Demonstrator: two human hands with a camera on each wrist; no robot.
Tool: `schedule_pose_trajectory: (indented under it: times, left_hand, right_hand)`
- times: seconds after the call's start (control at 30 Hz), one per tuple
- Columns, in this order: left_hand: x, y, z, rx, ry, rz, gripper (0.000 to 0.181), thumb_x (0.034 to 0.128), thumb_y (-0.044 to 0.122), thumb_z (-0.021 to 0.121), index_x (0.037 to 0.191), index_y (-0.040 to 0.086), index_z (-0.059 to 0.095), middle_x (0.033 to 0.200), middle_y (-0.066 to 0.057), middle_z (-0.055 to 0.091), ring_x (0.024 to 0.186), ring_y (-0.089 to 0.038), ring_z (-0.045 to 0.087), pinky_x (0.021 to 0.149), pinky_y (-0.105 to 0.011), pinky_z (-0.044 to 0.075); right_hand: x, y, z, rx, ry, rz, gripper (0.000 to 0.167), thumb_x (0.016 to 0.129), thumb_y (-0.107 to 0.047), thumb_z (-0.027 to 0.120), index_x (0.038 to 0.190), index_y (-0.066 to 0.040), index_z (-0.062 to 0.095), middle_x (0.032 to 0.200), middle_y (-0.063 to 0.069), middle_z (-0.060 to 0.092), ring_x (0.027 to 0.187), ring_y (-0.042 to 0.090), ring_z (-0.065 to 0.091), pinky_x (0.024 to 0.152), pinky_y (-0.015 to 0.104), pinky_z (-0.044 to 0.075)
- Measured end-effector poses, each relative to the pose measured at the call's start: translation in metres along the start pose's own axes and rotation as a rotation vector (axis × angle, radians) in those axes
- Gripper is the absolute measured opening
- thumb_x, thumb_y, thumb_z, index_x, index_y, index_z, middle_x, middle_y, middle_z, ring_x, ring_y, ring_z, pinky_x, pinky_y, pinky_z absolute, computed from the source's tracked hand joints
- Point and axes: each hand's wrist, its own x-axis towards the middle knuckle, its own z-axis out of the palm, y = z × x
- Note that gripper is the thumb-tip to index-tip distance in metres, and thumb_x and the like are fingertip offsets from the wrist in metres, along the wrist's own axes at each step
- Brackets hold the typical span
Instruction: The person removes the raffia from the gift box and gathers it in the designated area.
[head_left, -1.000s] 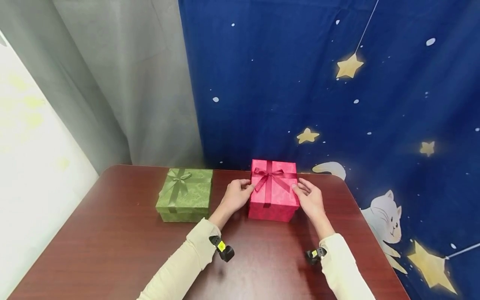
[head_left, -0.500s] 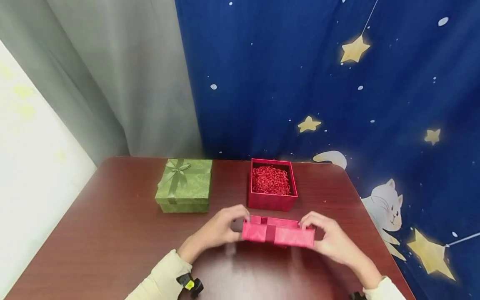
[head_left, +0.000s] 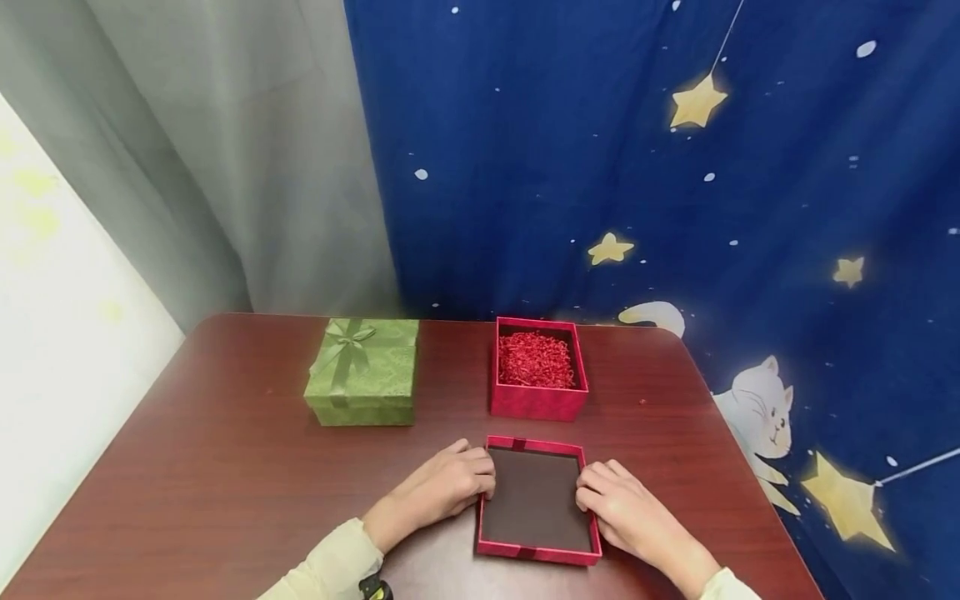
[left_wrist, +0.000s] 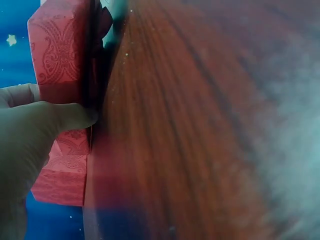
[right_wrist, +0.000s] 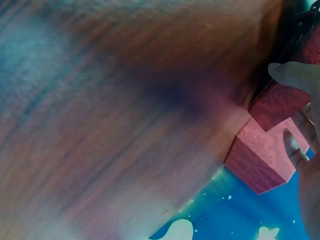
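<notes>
A red gift box lid (head_left: 536, 504) lies upside down near the table's front, its dark inside facing up. My left hand (head_left: 442, 486) grips the lid's left rim; in the left wrist view the thumb (left_wrist: 70, 116) lies across the lid's patterned side. At the right rim, my right hand (head_left: 633, 515) holds the lid with curled fingers, and its thumb (right_wrist: 287, 74) shows in the right wrist view. Just behind the lid stands the red box base (head_left: 536, 405), open at the top and filled with red shredded paper (head_left: 535, 360). The lid's bow is hidden underneath in the head view.
A green gift box (head_left: 367, 367) with its lid and bow on sits at the back left of the brown table (head_left: 247, 467). Behind the table hang a grey curtain (head_left: 315, 167) and a blue star-patterned curtain (head_left: 525, 167).
Both hands have lifted the lid off the red box, brought it toward the front and turned it over onto the table. The red shredded paper has come into view; the green box has stayed put.
</notes>
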Motion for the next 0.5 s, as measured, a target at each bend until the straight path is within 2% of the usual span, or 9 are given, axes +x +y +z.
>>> schedule_pose_trajectory:
  times: [0.17,0.23,0.27,0.3,0.37,0.5]
  left_hand:
    - [-0.011,0.000,-0.006,-0.014,-0.016,0.001,0.021,0.0820,0.010,0.079,0.096,0.026,0.078,0.095,0.015,0.065,0.098,-0.007,0.058,0.079,-0.028,0.038]
    - [-0.012,0.002,-0.009,-0.036,-0.004,-0.002,0.028,0.0824,0.010,0.078,0.106,0.025,0.078,0.102,0.014,0.067,0.105,-0.007,0.060,0.083,-0.029,0.040]
    - [-0.011,0.002,-0.011,-0.049,0.010,-0.023,0.031,0.0825,0.009,0.077,0.110,0.024,0.078,0.105,0.013,0.068,0.107,-0.008,0.061,0.085,-0.030,0.042]
    - [-0.009,0.002,-0.013,-0.073,0.032,-0.055,0.034,0.0825,0.008,0.076,0.114,0.022,0.077,0.108,0.011,0.068,0.109,-0.009,0.061,0.087,-0.031,0.043]
    - [0.000,0.000,-0.020,-0.112,0.099,-0.162,0.039,0.0824,0.006,0.073,0.119,0.019,0.076,0.114,0.006,0.069,0.112,-0.012,0.062,0.090,-0.035,0.047]
    - [0.031,-0.013,-0.028,-0.214,0.223,-0.472,0.036,0.0939,0.012,0.068,0.130,0.012,0.071,0.123,-0.004,0.069,0.116,-0.021,0.062,0.095,-0.043,0.052]
  right_hand:
    - [0.005,-0.002,0.005,-0.013,-0.005,-0.036,0.029,0.068,0.004,0.063,0.084,-0.019,0.063,0.098,-0.004,0.059,0.093,0.018,0.056,0.081,0.034,0.045]
    - [0.004,-0.004,0.001,-0.003,-0.015,-0.038,0.032,0.066,0.004,0.065,0.088,-0.019,0.066,0.103,-0.003,0.062,0.098,0.019,0.058,0.084,0.035,0.047]
    - [0.004,-0.005,-0.002,0.004,-0.024,-0.028,0.034,0.066,0.004,0.066,0.091,-0.019,0.068,0.106,-0.002,0.063,0.100,0.019,0.059,0.086,0.035,0.048]
    - [0.005,-0.006,-0.006,0.016,-0.036,-0.011,0.035,0.066,0.003,0.067,0.093,-0.019,0.069,0.108,-0.002,0.064,0.103,0.018,0.059,0.088,0.035,0.048]
    - [0.012,-0.005,-0.014,0.047,-0.056,0.032,0.037,0.067,0.003,0.070,0.097,-0.019,0.072,0.111,-0.003,0.064,0.106,0.017,0.059,0.090,0.035,0.048]
    - [0.036,0.009,-0.032,0.053,-0.071,0.091,0.034,0.070,0.002,0.073,0.097,-0.018,0.074,0.108,-0.005,0.064,0.101,0.014,0.058,0.086,0.035,0.050]
